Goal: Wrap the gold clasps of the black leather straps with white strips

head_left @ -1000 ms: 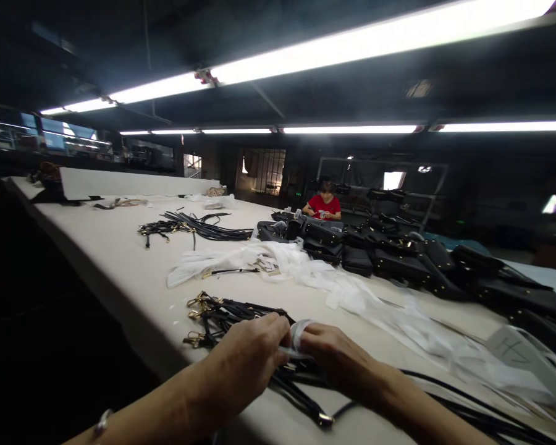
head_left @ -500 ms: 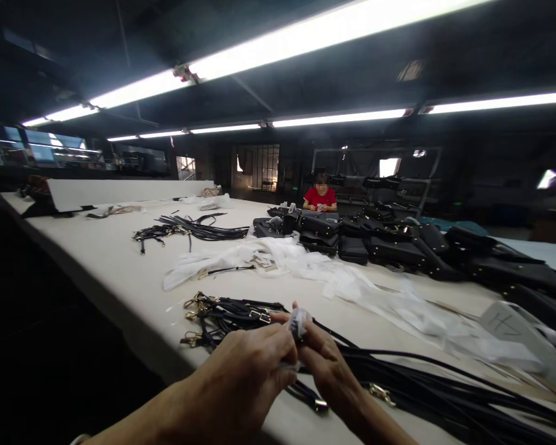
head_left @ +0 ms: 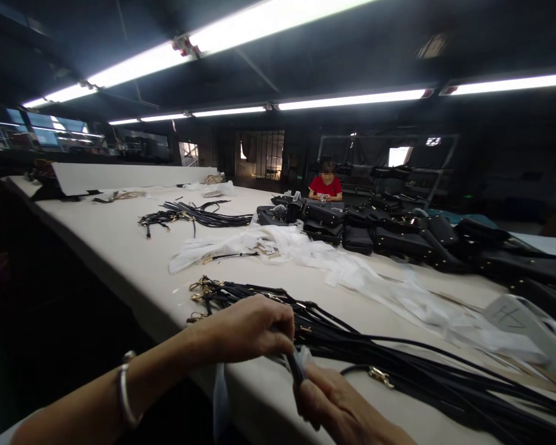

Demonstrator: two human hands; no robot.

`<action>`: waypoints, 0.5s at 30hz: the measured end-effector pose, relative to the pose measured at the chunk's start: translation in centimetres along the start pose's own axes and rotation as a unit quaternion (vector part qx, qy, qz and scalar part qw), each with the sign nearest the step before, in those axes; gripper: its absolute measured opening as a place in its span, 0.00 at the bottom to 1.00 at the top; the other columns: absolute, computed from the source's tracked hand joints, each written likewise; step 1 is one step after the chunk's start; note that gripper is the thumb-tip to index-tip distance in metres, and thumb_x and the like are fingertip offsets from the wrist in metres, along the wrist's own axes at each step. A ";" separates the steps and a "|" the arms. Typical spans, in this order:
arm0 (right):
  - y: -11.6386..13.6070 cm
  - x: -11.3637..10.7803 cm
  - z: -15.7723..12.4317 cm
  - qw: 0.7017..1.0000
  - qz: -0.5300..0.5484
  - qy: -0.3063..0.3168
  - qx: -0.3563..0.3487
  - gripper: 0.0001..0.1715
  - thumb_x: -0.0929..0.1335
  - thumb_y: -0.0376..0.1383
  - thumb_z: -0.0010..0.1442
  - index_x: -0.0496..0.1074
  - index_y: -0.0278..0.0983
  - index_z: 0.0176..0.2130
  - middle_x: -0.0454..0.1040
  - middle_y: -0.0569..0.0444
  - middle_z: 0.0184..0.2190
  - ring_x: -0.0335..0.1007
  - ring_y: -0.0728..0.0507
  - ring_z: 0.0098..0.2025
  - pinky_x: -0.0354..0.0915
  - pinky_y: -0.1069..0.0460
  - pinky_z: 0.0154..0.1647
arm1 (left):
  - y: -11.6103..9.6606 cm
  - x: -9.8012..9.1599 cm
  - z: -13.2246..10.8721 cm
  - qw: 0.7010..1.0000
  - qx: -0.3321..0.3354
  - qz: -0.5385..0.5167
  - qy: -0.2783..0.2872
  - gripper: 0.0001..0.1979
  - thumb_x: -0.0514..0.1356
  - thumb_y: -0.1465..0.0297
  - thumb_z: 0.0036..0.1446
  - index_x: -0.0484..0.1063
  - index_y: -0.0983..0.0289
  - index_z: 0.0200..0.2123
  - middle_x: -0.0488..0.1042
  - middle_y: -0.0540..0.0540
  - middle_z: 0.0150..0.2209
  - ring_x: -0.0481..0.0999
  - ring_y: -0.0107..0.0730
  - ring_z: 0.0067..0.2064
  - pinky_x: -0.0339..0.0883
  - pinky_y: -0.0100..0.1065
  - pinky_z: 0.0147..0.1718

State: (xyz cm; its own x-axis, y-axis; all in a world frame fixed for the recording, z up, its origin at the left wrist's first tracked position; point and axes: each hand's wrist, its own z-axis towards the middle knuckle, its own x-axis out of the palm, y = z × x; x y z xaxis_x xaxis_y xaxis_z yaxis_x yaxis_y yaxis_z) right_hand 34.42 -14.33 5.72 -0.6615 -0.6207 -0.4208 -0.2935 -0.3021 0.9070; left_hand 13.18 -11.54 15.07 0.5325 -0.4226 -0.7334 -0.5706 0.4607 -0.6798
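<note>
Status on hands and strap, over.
Left hand pinching black strap. Right hand gripping same strap below. Strap pile close on the right, white wrapping beyond it.

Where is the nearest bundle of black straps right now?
Head view, lower centre to right: the strap bundle lies on the table just beyond the left hand and right hand, with white wrapping sheets behind it.

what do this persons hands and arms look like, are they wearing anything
Both the left hand and the right hand are bare: no gloves, and no rings that I can make out. A thin silvery bangle circles the left wrist. The forearms are uncovered, and no sleeve shows clearly.
</note>
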 end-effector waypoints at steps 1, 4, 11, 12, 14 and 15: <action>-0.1 0.2 -0.1 0.999 0.039 0.008 0.001 0.27 0.59 0.58 0.67 0.64 0.39 0.32 0.65 0.57 0.27 0.60 0.47 0.30 0.57 0.53 0.31 | 0.8 0.4 0.5 0.999 0.013 -0.032 0.013 0.02 0.64 0.71 0.54 0.78 0.61 0.32 0.76 0.48 0.30 0.73 0.31 0.34 0.62 0.27 0.33; 0.6 0.5 -0.2 0.974 0.224 0.004 -0.015 0.34 0.60 0.64 0.62 0.66 0.37 0.30 0.62 0.58 0.21 0.58 0.48 0.24 0.56 0.53 0.27 | 2.6 2.9 1.9 0.987 0.065 -0.147 0.015 0.09 0.61 0.66 0.59 0.76 0.64 0.28 0.73 0.51 0.33 0.71 0.31 0.37 0.63 0.28 0.37; 4.6 -2.7 0.3 0.857 0.461 -0.133 -0.189 0.16 0.64 0.49 0.66 0.71 0.39 0.41 0.61 0.57 0.25 0.66 0.45 0.29 0.72 0.46 0.40 | 2.6 12.4 2.7 0.878 0.023 -0.425 -0.220 0.20 0.52 0.50 0.63 0.68 0.62 0.40 0.67 0.50 0.29 0.66 0.29 0.26 0.61 0.31 0.29; 4.9 -3.3 0.3 0.855 0.453 -0.153 -0.202 0.15 0.64 0.47 0.67 0.71 0.39 0.41 0.60 0.57 0.26 0.66 0.45 0.30 0.72 0.42 0.47 | 2.6 13.2 2.6 0.887 0.030 -0.378 -0.261 0.22 0.52 0.49 0.63 0.68 0.62 0.42 0.67 0.50 0.30 0.66 0.30 0.27 0.61 0.32 0.29; 5.0 -4.1 0.4 0.864 0.409 -0.194 -0.222 0.13 0.63 0.45 0.68 0.71 0.40 0.40 0.60 0.58 0.25 0.65 0.46 0.30 0.66 0.37 0.57 | 2.5 14.1 2.5 0.918 0.042 -0.281 -0.277 0.23 0.51 0.47 0.63 0.69 0.62 0.42 0.66 0.51 0.29 0.66 0.32 0.28 0.61 0.33 0.30; 4.8 -4.3 0.4 0.878 0.365 -0.212 -0.227 0.13 0.62 0.45 0.69 0.70 0.40 0.39 0.61 0.59 0.25 0.66 0.46 0.30 0.63 0.35 0.60 | 2.5 14.2 2.4 0.929 0.046 -0.257 -0.262 0.24 0.51 0.47 0.63 0.70 0.62 0.40 0.66 0.51 0.28 0.66 0.33 0.29 0.60 0.33 0.31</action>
State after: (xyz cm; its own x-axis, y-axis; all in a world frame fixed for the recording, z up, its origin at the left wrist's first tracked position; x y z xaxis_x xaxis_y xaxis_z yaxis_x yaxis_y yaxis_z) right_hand 35.59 -12.83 11.89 -0.7851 -0.4727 0.4003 0.5559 -0.2526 0.7920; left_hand 20.83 -14.55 2.98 0.9650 -0.1778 -0.1929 -0.1139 0.3785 -0.9186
